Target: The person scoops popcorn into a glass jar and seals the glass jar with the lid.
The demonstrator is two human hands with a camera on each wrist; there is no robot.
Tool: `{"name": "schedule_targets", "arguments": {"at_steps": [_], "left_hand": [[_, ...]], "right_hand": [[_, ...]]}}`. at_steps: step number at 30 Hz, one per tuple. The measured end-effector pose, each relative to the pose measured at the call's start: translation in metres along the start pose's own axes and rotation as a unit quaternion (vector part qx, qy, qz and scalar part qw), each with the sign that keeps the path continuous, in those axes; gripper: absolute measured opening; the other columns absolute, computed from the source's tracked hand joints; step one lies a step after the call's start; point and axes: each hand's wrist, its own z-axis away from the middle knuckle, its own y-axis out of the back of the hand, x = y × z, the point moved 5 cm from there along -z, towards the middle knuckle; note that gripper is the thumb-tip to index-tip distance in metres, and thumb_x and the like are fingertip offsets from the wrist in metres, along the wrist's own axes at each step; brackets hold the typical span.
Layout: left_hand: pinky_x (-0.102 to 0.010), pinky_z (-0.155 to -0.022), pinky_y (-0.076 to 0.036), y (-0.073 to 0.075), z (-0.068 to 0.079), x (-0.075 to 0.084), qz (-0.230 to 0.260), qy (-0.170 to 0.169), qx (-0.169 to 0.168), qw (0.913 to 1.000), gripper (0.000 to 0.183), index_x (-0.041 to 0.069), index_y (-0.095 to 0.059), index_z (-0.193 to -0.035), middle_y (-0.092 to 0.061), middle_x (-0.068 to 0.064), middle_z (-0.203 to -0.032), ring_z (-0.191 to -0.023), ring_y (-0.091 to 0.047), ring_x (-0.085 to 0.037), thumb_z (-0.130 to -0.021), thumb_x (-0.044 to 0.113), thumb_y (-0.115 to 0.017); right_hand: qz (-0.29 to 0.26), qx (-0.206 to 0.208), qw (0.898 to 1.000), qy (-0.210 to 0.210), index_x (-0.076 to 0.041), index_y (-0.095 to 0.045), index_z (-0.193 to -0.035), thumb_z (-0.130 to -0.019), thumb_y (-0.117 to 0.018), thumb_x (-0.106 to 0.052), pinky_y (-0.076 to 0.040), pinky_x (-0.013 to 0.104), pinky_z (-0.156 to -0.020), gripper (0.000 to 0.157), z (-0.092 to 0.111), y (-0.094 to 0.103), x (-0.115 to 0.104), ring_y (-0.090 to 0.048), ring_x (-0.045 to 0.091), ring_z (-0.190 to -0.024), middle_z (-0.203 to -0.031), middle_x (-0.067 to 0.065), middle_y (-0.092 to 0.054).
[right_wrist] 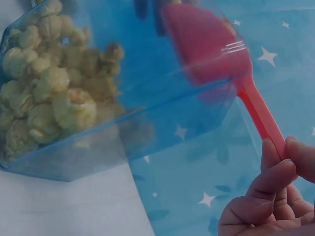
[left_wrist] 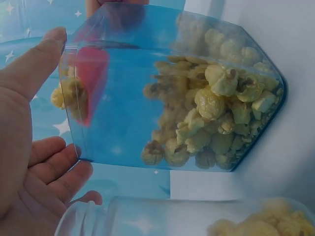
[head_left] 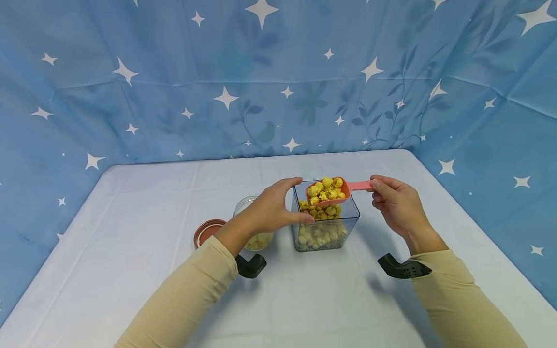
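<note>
A clear square container (head_left: pixel 324 237) stands on the table, partly filled with yellow popcorn (left_wrist: pixel 211 103). My left hand (head_left: pixel 276 205) spans its left side and grips it near the rim, thumb at the front and fingers toward the back corner. Between thumb and fingers, my right hand (head_left: pixel 398 203) pinches the handle end of a pink scoop (head_left: pixel 359 185). The scoop's bowl, heaped with popcorn, is held level at the container's mouth, above the popcorn inside. In the right wrist view, the bowl of the pink scoop (right_wrist: pixel 206 46) shows through the container wall.
Left of the container, partly hidden by the left hand and forearm, stands a clear jar (head_left: pixel 244 203) with popcorn in it. A reddish-brown round lid (head_left: pixel 204 232) lies beside the jar. A white cloth covers the table (head_left: pixel 152 208); a blue star-patterned curtain (head_left: pixel 174 72) hangs behind it.
</note>
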Motion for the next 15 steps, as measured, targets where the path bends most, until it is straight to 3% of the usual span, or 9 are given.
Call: {"name": "schedule_targets", "arguments": {"at_steps": [8, 15], "left_hand": [[-0.048, -0.114, -0.033, 0.014, 0.011, -0.002, 0.0, 0.0, 0.025, 0.9997, 0.094, 0.017, -0.033, -0.157, -0.034, -0.002, -0.159, -0.145, -0.031, -0.023, -0.082, 0.046, -0.082], [-0.05, -0.114, -0.033, 0.034, 0.031, -0.017, -0.008, -0.003, 0.055, 0.9984, 0.094, 0.016, -0.034, -0.157, -0.036, -0.003, -0.158, -0.145, -0.031, -0.023, -0.081, 0.046, -0.082]], "right_hand": [[-0.011, -0.006, 0.999, 0.03, -0.012, -0.077, -0.1, -0.098, -0.066, -0.014, -0.049, 0.019, -0.067, 0.011, 0.001, -0.009, -0.014, -0.05, 0.014, -0.072, -0.085, 0.0, -0.067], [0.003, -0.011, 0.999, 0.04, -0.013, -0.076, -0.101, -0.098, -0.066, -0.014, -0.051, 0.018, -0.069, 0.01, 0.001, -0.023, -0.022, -0.052, 0.013, -0.073, -0.087, 0.0, -0.067]]}}
